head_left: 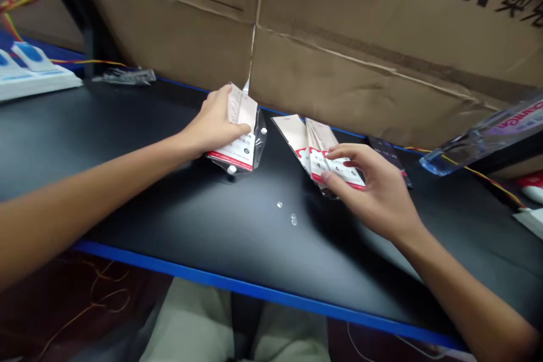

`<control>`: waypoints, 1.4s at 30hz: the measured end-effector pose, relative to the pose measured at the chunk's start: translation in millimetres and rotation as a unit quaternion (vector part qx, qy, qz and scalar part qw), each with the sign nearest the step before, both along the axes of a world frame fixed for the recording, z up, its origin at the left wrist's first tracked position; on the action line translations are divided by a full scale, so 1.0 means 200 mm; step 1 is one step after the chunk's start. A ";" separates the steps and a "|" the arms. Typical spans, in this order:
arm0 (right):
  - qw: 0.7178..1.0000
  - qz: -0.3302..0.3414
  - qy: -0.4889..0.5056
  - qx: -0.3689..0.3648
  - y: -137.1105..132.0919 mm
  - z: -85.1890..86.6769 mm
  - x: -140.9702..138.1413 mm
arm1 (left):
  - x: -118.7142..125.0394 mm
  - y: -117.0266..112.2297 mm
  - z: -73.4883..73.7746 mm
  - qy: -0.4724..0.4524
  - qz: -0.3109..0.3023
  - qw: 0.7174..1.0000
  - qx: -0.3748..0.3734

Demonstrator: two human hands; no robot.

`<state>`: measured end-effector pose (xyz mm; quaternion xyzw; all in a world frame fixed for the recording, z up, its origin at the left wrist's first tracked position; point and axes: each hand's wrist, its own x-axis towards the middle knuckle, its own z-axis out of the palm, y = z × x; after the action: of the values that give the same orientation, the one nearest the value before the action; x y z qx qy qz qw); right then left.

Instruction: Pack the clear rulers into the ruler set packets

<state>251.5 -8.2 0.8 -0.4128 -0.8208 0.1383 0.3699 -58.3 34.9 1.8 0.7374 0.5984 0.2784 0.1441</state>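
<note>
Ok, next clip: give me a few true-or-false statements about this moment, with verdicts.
1. The left hand grips a clear plastic bag holding a red-edged white card. True.
2. The right hand holds a pair of scissors. False: its fingers lie on a fanned stack of red-and-white cards.
3. A large cardboard box printed AUX stands behind the black desk. True.
4. A red mug stands between the hands. False: small clear beads lie there.

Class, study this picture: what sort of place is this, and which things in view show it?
Likely a small workshop or packing station: a black blue-edged workbench, large brown cardboard cartons behind it, and white-and-red printed cards in clear plastic bags.
</note>
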 end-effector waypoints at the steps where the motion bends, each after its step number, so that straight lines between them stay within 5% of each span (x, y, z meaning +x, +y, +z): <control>1: 1.000 -0.007 -0.028 -0.006 0.01 -0.01 0.00 | 0.00 0.00 0.00 0.024 0.009 1.000 0.000; 10: 0.983 0.002 -0.171 -0.063 0.02 -0.04 0.01 | 0.03 -0.02 -0.06 0.197 -0.022 0.979 -0.053; 19: 0.984 0.081 -0.154 -0.027 0.08 -0.02 0.06 | 0.01 -0.01 -0.06 0.150 -0.084 0.985 -0.023; 26: 0.983 -0.029 -0.159 -0.082 0.15 -0.05 0.10 | -0.01 0.01 -0.06 0.096 -0.119 0.988 -0.008; 35: 0.982 0.010 -0.174 -0.072 0.18 -0.12 0.10 | -0.06 0.03 0.00 0.161 0.072 0.983 -0.060; 42: 0.985 0.018 -0.168 -0.026 0.15 -0.14 -0.06 | -0.06 0.02 0.01 0.206 0.111 0.972 -0.035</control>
<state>239.4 21.5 -27.4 -0.4243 -0.8749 0.0947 0.2134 -70.9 39.0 4.1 0.7020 0.7029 0.1138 0.0117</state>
